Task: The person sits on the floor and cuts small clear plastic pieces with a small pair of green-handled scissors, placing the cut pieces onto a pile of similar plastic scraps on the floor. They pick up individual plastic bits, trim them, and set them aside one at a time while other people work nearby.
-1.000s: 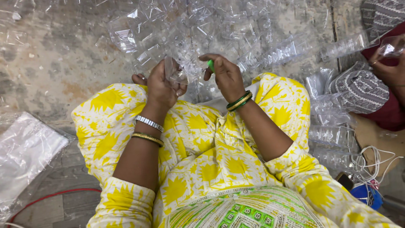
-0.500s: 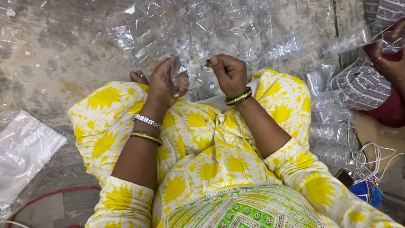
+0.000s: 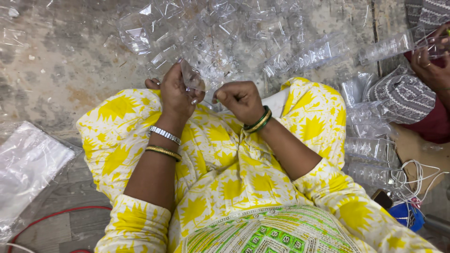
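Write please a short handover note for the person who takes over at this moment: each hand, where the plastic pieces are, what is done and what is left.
Left hand: holds a clear plastic piece upright over the lap.
Right hand: closed in a fist beside it; what it holds cannot be seen.
Pile of clear plastic pieces: loose on the floor in front of the knees.
Stacked clear pieces: at the right side, near a white cable.
Flat plastic bag: on the floor at the left.
Done: one piece is in hand. Left: the loose pile appears unsorted.
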Tool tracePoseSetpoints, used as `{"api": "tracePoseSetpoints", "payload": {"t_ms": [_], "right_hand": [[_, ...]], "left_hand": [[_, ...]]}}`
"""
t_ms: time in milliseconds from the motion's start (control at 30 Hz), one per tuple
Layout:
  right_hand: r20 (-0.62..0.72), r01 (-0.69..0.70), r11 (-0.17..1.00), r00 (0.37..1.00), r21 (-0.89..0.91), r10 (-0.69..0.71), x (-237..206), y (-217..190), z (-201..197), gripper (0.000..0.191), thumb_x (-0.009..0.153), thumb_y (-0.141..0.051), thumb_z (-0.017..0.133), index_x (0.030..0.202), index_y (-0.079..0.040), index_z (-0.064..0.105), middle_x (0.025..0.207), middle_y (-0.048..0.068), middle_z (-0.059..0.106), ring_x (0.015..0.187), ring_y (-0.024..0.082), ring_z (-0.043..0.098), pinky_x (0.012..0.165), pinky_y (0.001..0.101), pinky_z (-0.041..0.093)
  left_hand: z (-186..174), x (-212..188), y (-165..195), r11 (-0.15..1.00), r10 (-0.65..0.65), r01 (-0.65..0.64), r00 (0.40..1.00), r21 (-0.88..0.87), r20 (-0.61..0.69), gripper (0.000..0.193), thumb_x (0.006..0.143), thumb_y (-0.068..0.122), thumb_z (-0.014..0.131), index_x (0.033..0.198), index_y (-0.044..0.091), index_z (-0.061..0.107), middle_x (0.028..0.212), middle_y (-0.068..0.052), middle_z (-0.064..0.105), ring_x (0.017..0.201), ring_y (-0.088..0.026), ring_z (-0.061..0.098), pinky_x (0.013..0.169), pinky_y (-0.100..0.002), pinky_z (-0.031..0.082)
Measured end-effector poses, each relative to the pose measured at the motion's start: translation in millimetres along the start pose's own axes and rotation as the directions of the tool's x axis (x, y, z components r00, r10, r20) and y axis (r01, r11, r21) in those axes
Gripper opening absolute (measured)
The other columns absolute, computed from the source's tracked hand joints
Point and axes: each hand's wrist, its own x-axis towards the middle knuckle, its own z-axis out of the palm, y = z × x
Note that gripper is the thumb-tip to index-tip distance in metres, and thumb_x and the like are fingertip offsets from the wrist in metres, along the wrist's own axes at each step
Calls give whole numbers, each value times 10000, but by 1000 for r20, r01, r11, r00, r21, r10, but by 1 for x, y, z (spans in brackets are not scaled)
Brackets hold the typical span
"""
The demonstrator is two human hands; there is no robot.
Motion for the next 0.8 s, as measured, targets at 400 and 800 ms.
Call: {"api": "tracePoseSetpoints", "payload": {"t_ms": [400,800], "right_hand": [[-221,-176,971,965,-160,138,19,-3,-5,427,1081,-383,596,887,-23,721,676,-58,538,607,14,431,549,224,343],[-255,-179,980,955,-89,151,18,-2,16,323,971,-306,792,1070,-21,677,901,-22,597,688,26,469,597,214,411]], "left_hand": [[3,-4,3,978,-188,192,980,-85,58,296,1073,362,431,947,116,537,778,-63,574,546,-184,508,419,-286,313],[21,-1,2,816,362,-270,928,511,-87,189,1014,188,659,997,104,491,788,-2,512,592,-92,458,516,-242,375]]}}
